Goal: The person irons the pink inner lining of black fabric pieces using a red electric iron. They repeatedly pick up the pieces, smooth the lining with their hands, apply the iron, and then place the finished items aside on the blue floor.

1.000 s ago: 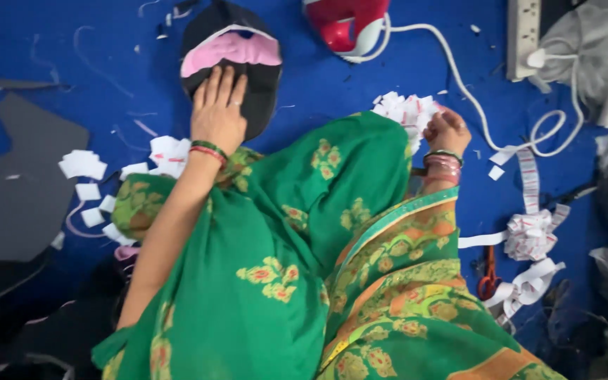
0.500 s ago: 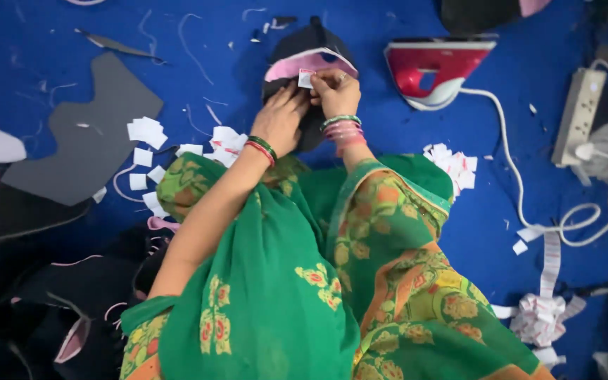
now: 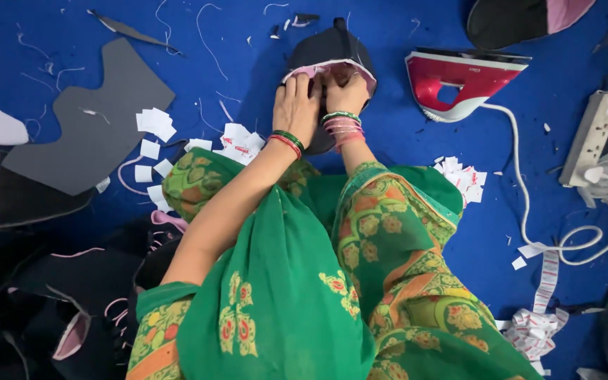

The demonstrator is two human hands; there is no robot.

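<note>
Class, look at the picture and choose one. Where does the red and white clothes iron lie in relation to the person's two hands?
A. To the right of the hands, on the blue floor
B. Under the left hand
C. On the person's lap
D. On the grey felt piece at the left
A: the red and white iron rests on the blue floor, to the right of the left hand and right hand, which both press the black and pink fabric piece.

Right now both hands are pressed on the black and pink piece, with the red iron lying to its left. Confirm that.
Not quite. The head view shows the red iron lying to the right of the black and pink piece. Both hands, left and right, are pressed on it.
</note>
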